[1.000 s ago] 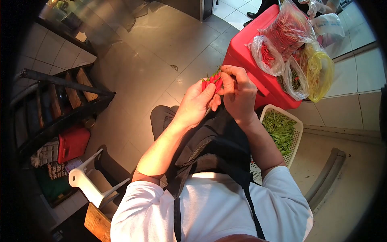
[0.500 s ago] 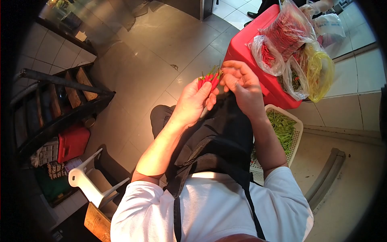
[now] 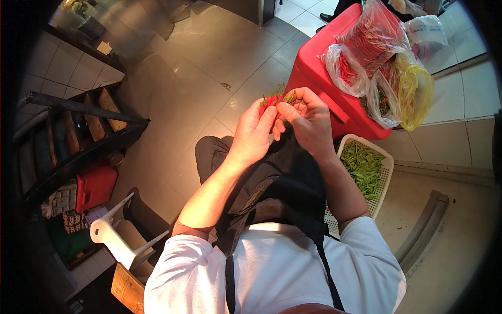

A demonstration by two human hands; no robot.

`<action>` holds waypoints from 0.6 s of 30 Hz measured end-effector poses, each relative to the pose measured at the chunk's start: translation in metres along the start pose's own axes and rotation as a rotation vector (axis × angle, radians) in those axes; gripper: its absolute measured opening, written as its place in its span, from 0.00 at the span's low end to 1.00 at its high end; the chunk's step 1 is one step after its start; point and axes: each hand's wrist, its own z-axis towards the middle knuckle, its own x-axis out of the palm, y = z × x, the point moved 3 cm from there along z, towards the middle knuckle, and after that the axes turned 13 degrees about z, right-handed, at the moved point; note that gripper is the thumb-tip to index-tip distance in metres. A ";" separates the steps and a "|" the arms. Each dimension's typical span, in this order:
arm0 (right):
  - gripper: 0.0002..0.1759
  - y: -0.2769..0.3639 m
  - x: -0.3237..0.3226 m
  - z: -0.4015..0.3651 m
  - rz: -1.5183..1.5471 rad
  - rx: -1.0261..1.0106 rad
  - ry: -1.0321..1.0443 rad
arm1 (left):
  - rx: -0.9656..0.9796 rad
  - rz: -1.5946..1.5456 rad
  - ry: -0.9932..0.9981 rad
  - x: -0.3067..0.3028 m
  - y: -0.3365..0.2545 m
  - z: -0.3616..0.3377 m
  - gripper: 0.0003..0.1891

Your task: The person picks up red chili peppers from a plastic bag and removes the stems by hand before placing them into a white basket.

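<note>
A bunch of red chili peppers with green stems pointing up and away is held in my left hand, thumb pressed across the front. Right beside it, my right hand has its thumb and forefinger closed in a pinch at the stems on the bunch's right side. A greenish stem shows at those fingertips. The other fingers of my right hand are curled, and the two hands meet over my lap.
To the right, a red cooler box bears a bag of red chilies, a larger clear bag and a yellow bag. Below stands a white basket of green pods. A white plastic chair and steps are left.
My right hand has moved left and down onto the bunch, its fingers closing at the stems. The left hand has shifted slightly. A person's hand near the bags at top right has drawn back.
</note>
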 end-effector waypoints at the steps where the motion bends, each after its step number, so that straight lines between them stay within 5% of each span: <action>1: 0.05 0.001 0.000 0.000 0.030 -0.002 0.015 | 0.009 0.019 0.002 0.000 0.000 0.000 0.11; 9: 0.07 0.022 0.011 0.001 0.062 0.052 0.044 | 0.017 0.157 0.073 -0.010 -0.009 0.000 0.12; 18: 0.05 0.011 0.001 0.003 0.000 0.060 0.067 | -0.039 -0.039 0.010 -0.001 -0.004 0.002 0.12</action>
